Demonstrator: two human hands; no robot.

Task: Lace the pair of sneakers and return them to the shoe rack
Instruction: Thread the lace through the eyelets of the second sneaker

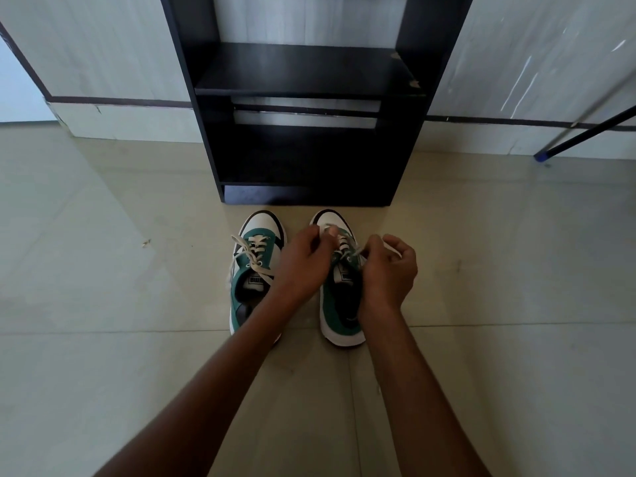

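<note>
Both bare forearms reach fwd over the pale glossy tiled floor [103,304]; left hand [304,263] and right hand [390,270] each pinch an end of the white lace [342,244] on the right green-and-white sneaker [339,304], fingers curled shut. Left green-and-white sneaker [254,270] sits just beside it, laced w/ loose ends. Beyond, the black wooden shoe rack [303,74] stands vs the wall, near the toes.

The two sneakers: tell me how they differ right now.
The left sneaker lies untouched with its lace crossed through the eyelets and ends loose; the right sneaker has both hands on its lace, the left hand and right hand each pinching it. The left sneaker's tongue shows fully; the right sneaker's is partly hidden. Both are green and white, toes toward the shoe rack.
</note>
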